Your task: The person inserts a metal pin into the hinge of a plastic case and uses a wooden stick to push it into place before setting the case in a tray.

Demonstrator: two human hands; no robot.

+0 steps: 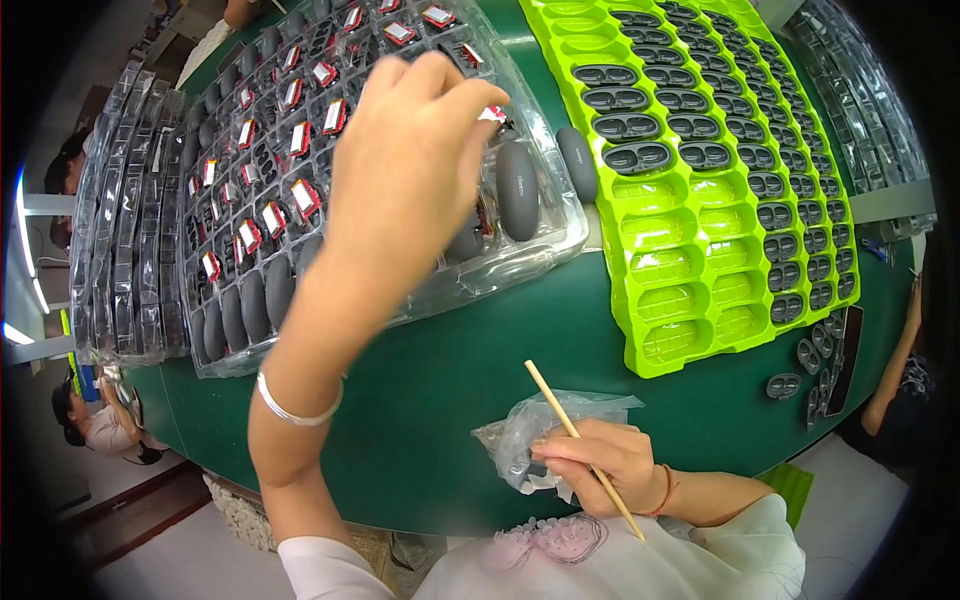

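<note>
My left hand reaches over a clear plastic tray, its thumb and fingertips pinched together at a small red-and-white part. The fingertips are partly hidden, and the hand is slightly blurred. More red-and-white parts and dark grey oval shells sit in the tray's compartments. Close to my body, my right hand is closed around a thin wooden stick, which slants up to the left. Its fingertips rest at a crumpled clear plastic bag on the green table.
A bright green tray at the right holds rows of dark oval pieces; several near-left pockets are bare. Loose dark pieces lie beside a dark strip. Stacked clear trays stand at the left. Other people sit at both sides.
</note>
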